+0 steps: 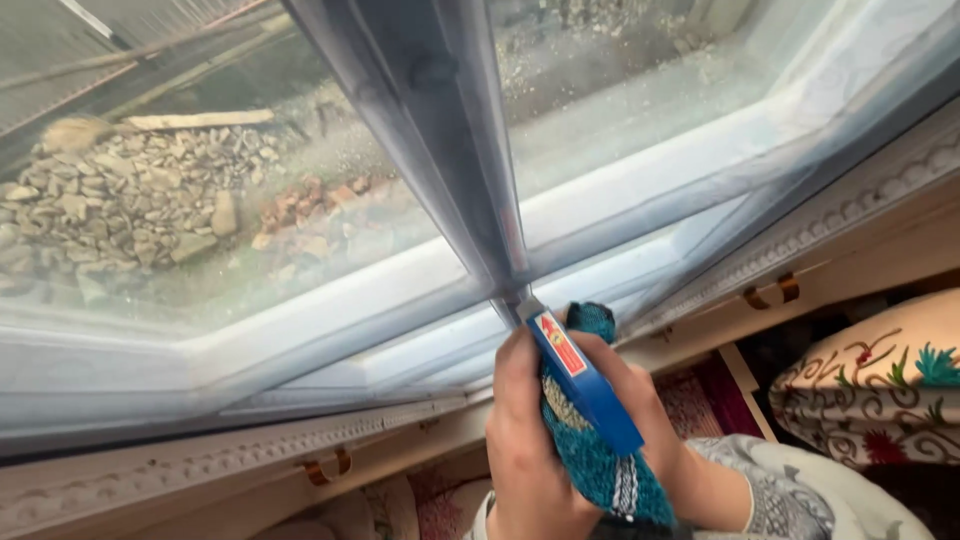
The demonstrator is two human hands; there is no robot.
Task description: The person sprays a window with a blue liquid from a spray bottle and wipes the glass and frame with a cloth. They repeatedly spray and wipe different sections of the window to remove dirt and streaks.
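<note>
I had both hands at the window frame's [455,170] lower corner: right hand [640,420] with fingers clamped on the blue scraper [580,375] and teal cloth [600,470], left hand [525,440] closed alongside. Scraping seemed underway; next called for steady blade pressure along the joint.

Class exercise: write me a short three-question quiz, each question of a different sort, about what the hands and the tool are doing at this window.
1. True or false: the blue tool has its tip at the foot of the grey window bar.
2. What lies between the hands besides the tool? A) teal knitted cloth B) sponge C) newspaper
3. Fill in: outside the glass lies a heap of ____.

Key: 1 true. 2 A, the cloth, gripped by left hand and right hand. 3 stones.
</note>
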